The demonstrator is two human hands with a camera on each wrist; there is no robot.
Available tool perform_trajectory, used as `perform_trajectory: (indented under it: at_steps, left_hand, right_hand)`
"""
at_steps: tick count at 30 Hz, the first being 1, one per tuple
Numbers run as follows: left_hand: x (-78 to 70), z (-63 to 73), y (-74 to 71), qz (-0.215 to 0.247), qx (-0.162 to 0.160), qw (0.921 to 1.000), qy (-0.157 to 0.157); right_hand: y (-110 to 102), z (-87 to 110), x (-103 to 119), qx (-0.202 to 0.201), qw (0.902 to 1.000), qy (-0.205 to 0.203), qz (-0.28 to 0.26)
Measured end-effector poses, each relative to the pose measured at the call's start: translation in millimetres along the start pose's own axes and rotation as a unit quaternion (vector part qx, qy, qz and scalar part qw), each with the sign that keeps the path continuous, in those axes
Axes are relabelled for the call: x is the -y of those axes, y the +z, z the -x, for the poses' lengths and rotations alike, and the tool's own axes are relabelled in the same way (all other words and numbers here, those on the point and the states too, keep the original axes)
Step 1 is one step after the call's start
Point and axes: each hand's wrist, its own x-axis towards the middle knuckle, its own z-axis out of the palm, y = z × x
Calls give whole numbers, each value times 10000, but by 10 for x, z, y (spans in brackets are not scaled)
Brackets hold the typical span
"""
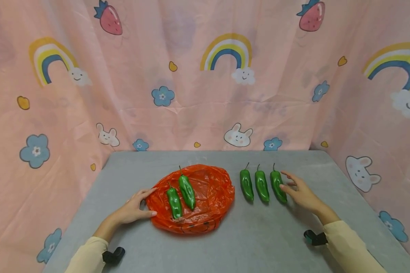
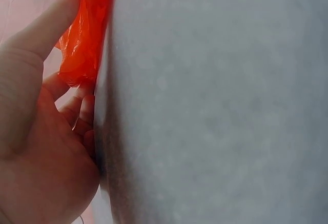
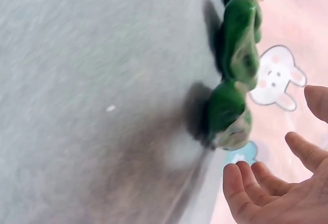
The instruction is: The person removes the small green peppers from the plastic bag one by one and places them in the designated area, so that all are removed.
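in the head view, an orange-red plastic bag [image 1: 210, 189] lay spread on a grey table [image 1: 266, 235]. two green peppers rested on it: the left pepper [image 1: 174, 203] sat a little closer to the person, with the other pepper [image 1: 187, 191] just beside it. the left hand [image 1: 133, 207] was at the bag's left edge, thumb and fingers set wide apart and touching the plastic. right of the bag, three more peppers [image 1: 246, 185] lay in a row, stems pointing away from the person. the right hand [image 1: 303, 195] was just beside the rightmost pepper [image 1: 276, 182], spread and holding nothing. a pink curtain [image 1: 198, 110] with rainbows and rabbits hung behind.

in the left wrist view, the thumb overlapped the bag's edge and the other fingers were near its lower end; i could not tell how firmly they pressed.

in the right wrist view, the right fingers were loosely parted, with a gap between them and the nearest pepper.
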Motion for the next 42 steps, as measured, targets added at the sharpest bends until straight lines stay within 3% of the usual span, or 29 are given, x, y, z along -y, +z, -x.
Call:
perform_trajectory:
  at_steps: [17, 34, 42]
  left_hand:
    - [-14, 2, -6, -27, 12, 10000, 22]
    - [-7, -1, -9, -61, -8, 10000, 34]
    - [-39, 13, -13, -27, 29, 10000, -7]
  right_hand:
    - [130, 27, 445, -277, 9965, -787, 21]
    - [488, 33, 793, 49, 9943, -1040, -226]
    - [616, 33, 992, 73, 9892, -1443, -244]
